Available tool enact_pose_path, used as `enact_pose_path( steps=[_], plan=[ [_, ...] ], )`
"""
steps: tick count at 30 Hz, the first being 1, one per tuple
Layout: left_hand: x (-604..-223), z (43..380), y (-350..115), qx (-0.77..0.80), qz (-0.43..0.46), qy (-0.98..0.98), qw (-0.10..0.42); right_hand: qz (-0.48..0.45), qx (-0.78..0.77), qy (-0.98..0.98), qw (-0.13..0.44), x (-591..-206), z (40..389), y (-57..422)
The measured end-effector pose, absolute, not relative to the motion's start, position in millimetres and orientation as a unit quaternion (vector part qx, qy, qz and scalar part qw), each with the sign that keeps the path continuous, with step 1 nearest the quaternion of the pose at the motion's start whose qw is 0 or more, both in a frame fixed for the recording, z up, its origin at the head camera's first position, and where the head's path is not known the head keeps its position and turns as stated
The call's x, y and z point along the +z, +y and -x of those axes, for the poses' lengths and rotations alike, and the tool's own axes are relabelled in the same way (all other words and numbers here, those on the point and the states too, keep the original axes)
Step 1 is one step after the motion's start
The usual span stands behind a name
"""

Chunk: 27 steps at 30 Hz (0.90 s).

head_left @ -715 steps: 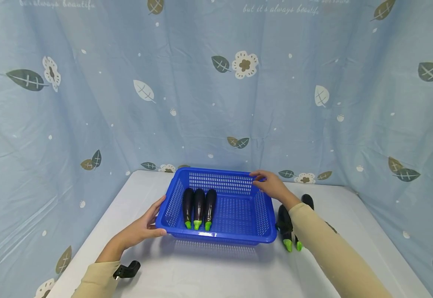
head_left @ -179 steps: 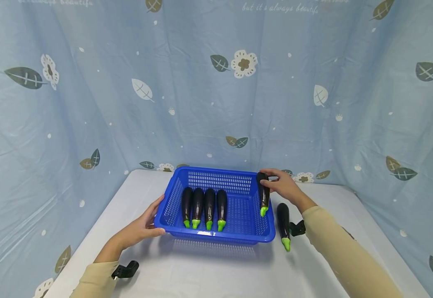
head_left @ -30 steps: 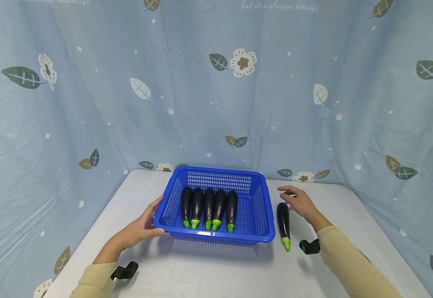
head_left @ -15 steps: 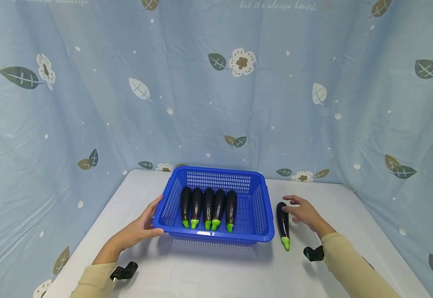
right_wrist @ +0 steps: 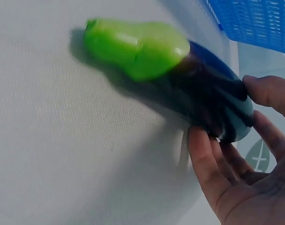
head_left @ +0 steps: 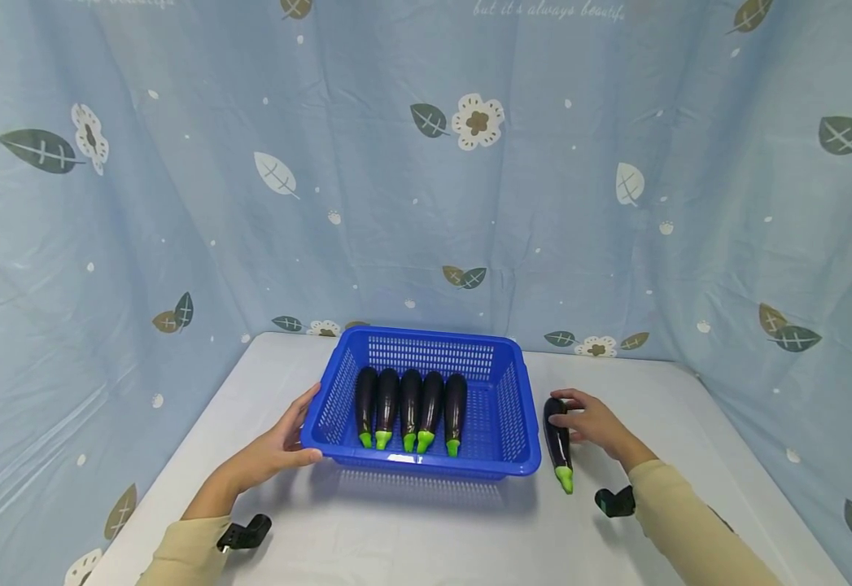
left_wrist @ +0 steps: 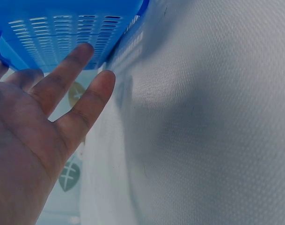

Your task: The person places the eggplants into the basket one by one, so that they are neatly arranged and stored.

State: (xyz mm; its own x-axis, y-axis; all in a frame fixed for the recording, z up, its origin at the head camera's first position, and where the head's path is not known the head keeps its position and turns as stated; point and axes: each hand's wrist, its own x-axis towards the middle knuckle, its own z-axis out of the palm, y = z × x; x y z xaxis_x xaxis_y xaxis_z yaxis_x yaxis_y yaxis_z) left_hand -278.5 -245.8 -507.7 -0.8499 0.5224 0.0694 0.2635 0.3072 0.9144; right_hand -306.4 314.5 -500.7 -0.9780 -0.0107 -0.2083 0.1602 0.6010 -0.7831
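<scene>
A blue plastic basket stands on the table with several dark purple eggplants lying side by side in its left and middle part, green stem ends toward me. My left hand rests at the basket's front left corner, thumb along the front rim; in the left wrist view its fingers are spread and fairly straight against the basket's side. To the right of the basket, my right hand pinches the upper end of a single eggplant between thumb and fingers. In the right wrist view that eggplant lies close over the white cloth.
The table has a white cover. A blue curtain printed with leaves and flowers hangs behind it and along both sides. Each wrist carries a small black device, one at the left wrist and one at the right wrist.
Compared with the oldest frame, two more eggplants lie in the basket. Over the last second my right hand came down onto the eggplant at the right and took hold of it; my left hand stayed put.
</scene>
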Motion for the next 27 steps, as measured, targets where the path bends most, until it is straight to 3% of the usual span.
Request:
enact_pose_path(
  steps=[27],
  plan=[
    [-505,277,-245,0.532,-0.249,0.801,0.118,-0.028,-0.455,0.886,0.086,-491,308,316]
  ],
)
